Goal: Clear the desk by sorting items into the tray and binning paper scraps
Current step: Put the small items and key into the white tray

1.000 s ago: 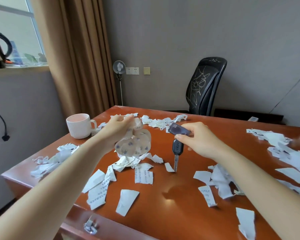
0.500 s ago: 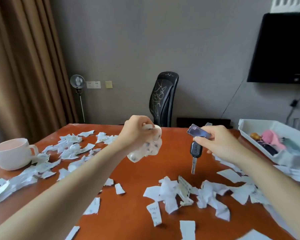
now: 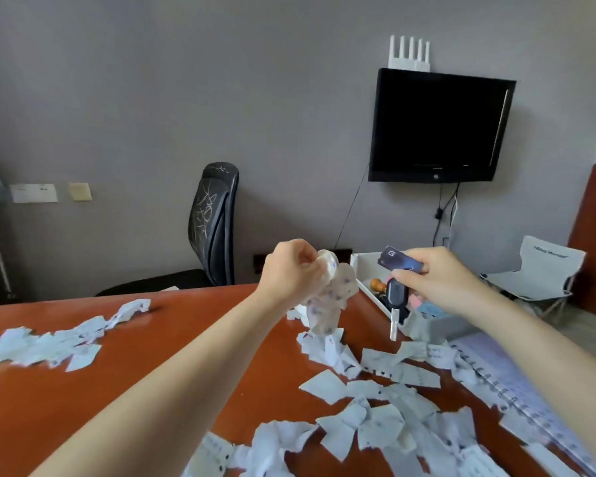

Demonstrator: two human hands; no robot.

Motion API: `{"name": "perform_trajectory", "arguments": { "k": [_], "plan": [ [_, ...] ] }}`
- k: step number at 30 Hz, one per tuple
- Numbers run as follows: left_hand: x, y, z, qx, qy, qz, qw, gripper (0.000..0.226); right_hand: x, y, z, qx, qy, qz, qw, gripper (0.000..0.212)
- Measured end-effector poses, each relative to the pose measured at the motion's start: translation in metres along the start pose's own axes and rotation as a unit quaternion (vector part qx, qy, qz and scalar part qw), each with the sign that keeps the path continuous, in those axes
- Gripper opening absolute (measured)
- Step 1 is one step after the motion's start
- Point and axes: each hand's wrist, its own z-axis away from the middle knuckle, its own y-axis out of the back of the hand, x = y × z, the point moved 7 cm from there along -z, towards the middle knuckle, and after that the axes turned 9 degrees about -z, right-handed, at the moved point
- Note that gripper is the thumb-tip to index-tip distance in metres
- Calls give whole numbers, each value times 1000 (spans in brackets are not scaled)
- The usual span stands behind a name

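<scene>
Left hand [image 3: 289, 270] is closed on a crumpled, dotted white sheet [image 3: 327, 301], held above the surface [image 3: 152, 339]. Right hand [image 3: 437, 280] pinches a dark card [image 3: 398, 265] and a car key [image 3: 396, 301] hanging blade-down, just before the white tray [image 3: 365, 266] at far right. Paper scraps [image 3: 375, 418] litter the surface.

Paper scraps [image 3: 375, 414] scattered across desk [image 3: 145, 342], densest near right. Tray [image 3: 430, 327] at far right desk edge. Notebook [image 3: 530, 390] near right, partly under scraps. Chair [image 3: 214, 225] behind desk, far centre. Folding chair [image 3: 544, 270] on floor, right of tray.
</scene>
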Motion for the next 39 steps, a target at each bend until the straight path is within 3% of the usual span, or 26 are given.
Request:
{"name": "perform_trajectory", "arguments": {
  "k": [3, 11, 16, 24, 30, 34, 39],
  "plan": [
    [3, -29, -21, -1, 45, 109, 993, 13, 25, 24, -19, 24, -11, 5, 1000, 23],
    [-4, -104, -69, -32, 118, 264, 957, 8, 82, 61, -82, 73, -45, 15, 996, 21],
    [-9, -136, -96, -28, 120, 266, 956, 13, 107, 62, -116, 78, -56, 139, 986, 35],
    [-23, -172, -118, -61, 103, 258, 959, 6, 164, 51, -162, 55, -111, 284, 951, 26],
    [-36, -183, -129, -75, 94, 262, 957, 7, 204, 33, -174, 30, -164, 315, 935, 26],
    [-42, -189, -128, -98, 80, 249, 960, 5, 224, 23, -172, 25, -211, 296, 931, 6],
    [-47, -193, -129, -106, 77, 248, 960, 5, 235, 5, -173, 4, -225, 286, 931, 7]
  ]
}}
